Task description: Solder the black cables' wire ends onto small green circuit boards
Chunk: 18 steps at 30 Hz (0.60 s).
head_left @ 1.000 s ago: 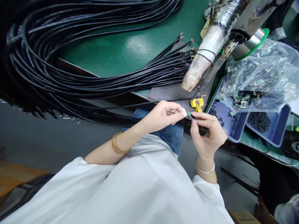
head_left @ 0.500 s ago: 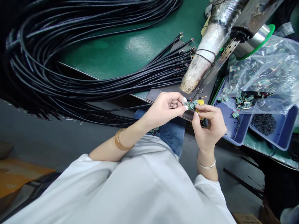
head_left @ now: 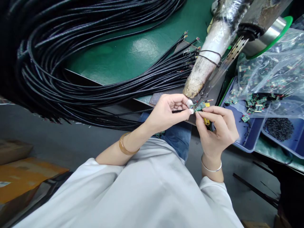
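Thumb and fingers of my left hand (head_left: 171,109) are closed on the end of a black cable, close to a small green circuit board (head_left: 200,106). My right hand (head_left: 217,125) pinches a thin pale wire (head_left: 195,110) between thumb and forefinger, right at the board's near edge. The fingertips of both hands almost meet there. Just above the board, a soldering iron (head_left: 235,50) points down, its tip at or very near the work; contact is hard to make out. Under the board shows a yellow piece (head_left: 206,121), partly hidden by my right fingers.
A thick bundle of black cables (head_left: 114,90) with stripped ends covers the green table (head_left: 140,47). A plastic-wrapped tube (head_left: 201,69) hangs beside the iron. To the right are a solder spool (head_left: 266,39), a bag of circuit boards (head_left: 268,72) and blue trays (head_left: 251,139) with small parts.
The view has shifted slightly. My right fingertips have come closer to my left ones, and less of the pale wire shows between them. Both hands stay closed.
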Motion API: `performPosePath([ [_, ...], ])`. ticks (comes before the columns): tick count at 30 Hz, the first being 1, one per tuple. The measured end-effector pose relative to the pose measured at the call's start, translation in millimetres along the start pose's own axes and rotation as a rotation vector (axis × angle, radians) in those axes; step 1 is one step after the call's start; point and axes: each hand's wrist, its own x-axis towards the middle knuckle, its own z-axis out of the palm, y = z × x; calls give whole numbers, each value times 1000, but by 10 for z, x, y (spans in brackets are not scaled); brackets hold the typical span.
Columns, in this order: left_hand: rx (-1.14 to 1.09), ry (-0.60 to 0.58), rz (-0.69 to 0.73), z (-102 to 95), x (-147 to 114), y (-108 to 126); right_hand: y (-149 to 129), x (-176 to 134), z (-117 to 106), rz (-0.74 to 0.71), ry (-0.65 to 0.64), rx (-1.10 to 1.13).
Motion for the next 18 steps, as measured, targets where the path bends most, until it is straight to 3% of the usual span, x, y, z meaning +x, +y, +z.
performPosePath([
  [18,-10,-20,-100,-8,-3,-46,18,-59,-5,33,-58,9],
])
